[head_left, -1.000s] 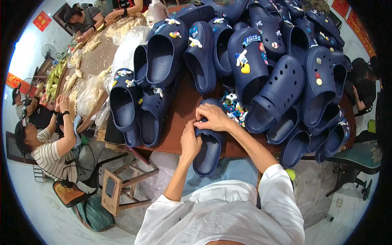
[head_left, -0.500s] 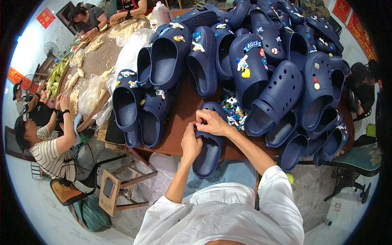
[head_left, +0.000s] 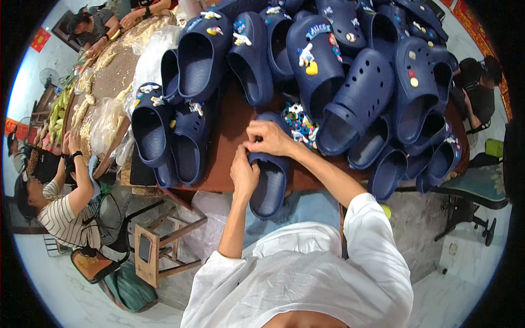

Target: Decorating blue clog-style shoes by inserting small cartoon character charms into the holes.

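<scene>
In front of me a navy blue clog lies at the table's near edge, its heel end toward me and jutting over the edge. My left hand is closed around the left side of its upper. Over the top of the same upper is my right hand, its fingers bent and pinched near the left fingertips. Whatever is between those right fingers is hidden. Just beyond, to the right, lies a heap of small coloured shoe charms, mostly white, blue, green and yellow.
Many navy clogs, some with charms, are piled on the brown tabletop. Left stands a round table of corn, with people around it. A wooden stool is at lower left. Another person sits at right.
My view has shifted, so the table and clogs appear higher and farther left. Both hands stay on the same clog, with hardly any change in grip.
</scene>
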